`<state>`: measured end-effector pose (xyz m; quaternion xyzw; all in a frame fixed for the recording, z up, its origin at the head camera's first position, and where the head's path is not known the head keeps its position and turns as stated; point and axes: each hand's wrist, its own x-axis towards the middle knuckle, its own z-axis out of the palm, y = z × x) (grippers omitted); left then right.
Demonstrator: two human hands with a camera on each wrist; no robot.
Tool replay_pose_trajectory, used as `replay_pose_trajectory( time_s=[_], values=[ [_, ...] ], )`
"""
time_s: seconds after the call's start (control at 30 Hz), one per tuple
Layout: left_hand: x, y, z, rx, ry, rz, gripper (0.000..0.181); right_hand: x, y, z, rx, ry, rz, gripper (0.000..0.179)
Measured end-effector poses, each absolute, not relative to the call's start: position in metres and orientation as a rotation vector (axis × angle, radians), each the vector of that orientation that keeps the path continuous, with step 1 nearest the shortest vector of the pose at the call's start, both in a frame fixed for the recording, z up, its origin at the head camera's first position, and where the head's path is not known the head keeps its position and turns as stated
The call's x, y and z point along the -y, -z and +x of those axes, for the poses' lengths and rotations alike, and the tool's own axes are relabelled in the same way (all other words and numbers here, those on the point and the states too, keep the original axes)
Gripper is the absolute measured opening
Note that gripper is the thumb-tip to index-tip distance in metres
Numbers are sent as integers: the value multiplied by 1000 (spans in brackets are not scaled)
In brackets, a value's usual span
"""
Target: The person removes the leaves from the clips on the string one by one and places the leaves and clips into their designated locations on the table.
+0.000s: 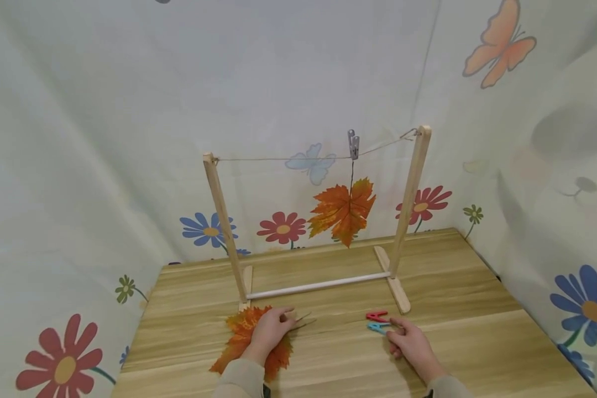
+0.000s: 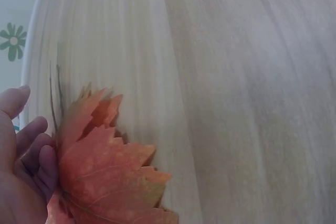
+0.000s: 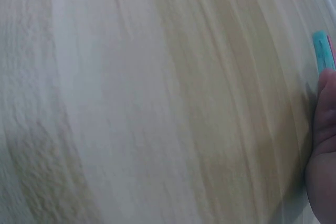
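Pale sleeves, left point(image 1: 241, 377) and right point(image 1: 450, 388), nearest the camera, just behind the fingers of each hand. Next, by size, flowered backdrop point(image 1: 278, 72), well beyond all fingers. Wood-grain table point(image 1: 338, 354) beneath both sets of fingers. Wooden frame point(image 1: 221, 211) standing ahead of the fingers, with string point(image 1: 283, 160) across the top, higher than either hand. Orange leaf material point(image 1: 235, 342) lying flat, under and around the left fingers; perhaps more than one leaf, judging by paired stems. Similar hanging leaf point(image 1: 345, 211) ahead of and between the two hands, above fingertip level, with tip downward.

Left hand point(image 1: 270, 330) over the leaf material, fingers loosely bent, thumb apart from them in the left wrist view. Shows no clear pinch. Right hand point(image 1: 412, 344) low at the table, fingers bent, index finger and thumb at the near ends of the blue clip point(image 1: 376, 327). Cannot tell pinch from mere touch.

Blue clip directly left of the right fingertips, long axis running roughly leftward from them; right hand clearly nearer. Red clip point(image 1: 376, 316) just past the blue one, seen from those fingers. Grey clip point(image 1: 354, 146) up on the string, well apart from all fingers. Thinnest of all, stems point(image 2: 60, 90), just beside the left fingers, pointing rightward toward the other hand in the head view.
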<state>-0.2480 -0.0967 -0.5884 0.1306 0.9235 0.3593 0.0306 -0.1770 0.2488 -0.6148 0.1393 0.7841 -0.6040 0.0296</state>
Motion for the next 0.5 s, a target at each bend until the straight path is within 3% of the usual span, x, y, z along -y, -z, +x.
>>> replay_pose_trajectory(
  time_s=[0.5],
  values=[
    [92,558,-258,-2863,-1137,406,35,-266,591,-200,-2364,1945,318,50]
  ],
)
